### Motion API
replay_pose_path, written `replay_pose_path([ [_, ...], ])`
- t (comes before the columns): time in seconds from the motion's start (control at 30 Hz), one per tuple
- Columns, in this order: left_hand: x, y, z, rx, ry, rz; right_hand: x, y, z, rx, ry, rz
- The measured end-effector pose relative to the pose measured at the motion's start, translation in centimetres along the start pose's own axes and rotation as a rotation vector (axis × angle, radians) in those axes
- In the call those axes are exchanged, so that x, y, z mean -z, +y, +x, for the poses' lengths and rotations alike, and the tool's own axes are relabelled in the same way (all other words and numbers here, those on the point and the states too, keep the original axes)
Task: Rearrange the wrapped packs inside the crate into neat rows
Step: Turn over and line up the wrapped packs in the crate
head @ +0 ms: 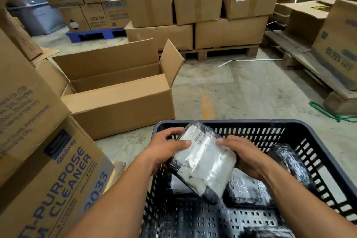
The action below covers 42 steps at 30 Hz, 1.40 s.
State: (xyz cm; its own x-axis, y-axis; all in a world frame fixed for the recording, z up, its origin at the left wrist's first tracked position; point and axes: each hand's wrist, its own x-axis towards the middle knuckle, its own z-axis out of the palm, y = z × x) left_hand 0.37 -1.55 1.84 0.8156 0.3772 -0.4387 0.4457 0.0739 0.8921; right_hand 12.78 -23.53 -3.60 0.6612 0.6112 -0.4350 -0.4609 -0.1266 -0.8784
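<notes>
A black perforated plastic crate [251,123] stands on the floor right below me. Over its left half I hold a white pack wrapped in clear film [204,162], tilted, with a barcode label near its top. My left hand [166,147] grips its upper left edge and my right hand [245,154] grips its right side. Under the held pack, a dark wrapped pack [247,189] lies on the crate floor. Another dark wrapped pack [289,158] leans against the right wall. A further pack shows partly under the held one at the left.
An open, empty cardboard box [119,91] sits on the concrete floor ahead left. A printed cleaner carton [48,170] stands close at my left. Stacked cartons on a wooden pallet [218,52] fill the back; another pallet [301,63] lies at the right.
</notes>
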Motion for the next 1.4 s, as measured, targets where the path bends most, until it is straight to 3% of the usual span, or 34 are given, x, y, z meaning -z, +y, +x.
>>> replay_pose_path([
  [0.1, -0.6, 0.1, 0.3, -0.092, 0.081, 0.089, 0.2, 0.7, 0.0, -0.047, -0.054, -0.010],
  [0.17, -0.9, -0.2, 0.8, -0.173, 0.224, 0.210, 0.0, 0.8, 0.0, -0.063, -0.087, 0.028],
  [0.3, 0.9, -1.4, 0.9, -0.390, 0.582, 0.713, 0.0, 2.4, 0.4, -0.042, 0.000, 0.044],
  [0.4, 2.7, -3.7, 0.8, -0.225, 0.459, 0.931, -0.8, 5.0, 0.6, -0.043, 0.155, 0.009],
  [0.5, 3.4, -5.9, 0.8, -0.086, 0.311, 0.964, -3.0, 7.7, 1.0, -0.014, 0.289, -0.065],
  [0.7, 3.1, -6.2, 1.4, -0.125, 0.347, 0.962, -7.6, 10.0, 2.6, 0.028, 0.368, -0.219],
  [0.87, 3.1, -6.4, 1.5, -0.146, 0.357, 0.994, -9.3, 10.2, 3.3, -0.043, 0.420, -0.656],
  [1.2, 2.8, -5.9, 1.0, -0.124, 0.351, 1.051, -7.1, 9.7, 3.1, -0.032, 0.227, -0.341],
  [1.4, 2.7, -5.8, 0.7, -0.127, 0.333, 1.080, -6.1, 9.7, 2.8, -0.007, 0.203, -0.319],
])
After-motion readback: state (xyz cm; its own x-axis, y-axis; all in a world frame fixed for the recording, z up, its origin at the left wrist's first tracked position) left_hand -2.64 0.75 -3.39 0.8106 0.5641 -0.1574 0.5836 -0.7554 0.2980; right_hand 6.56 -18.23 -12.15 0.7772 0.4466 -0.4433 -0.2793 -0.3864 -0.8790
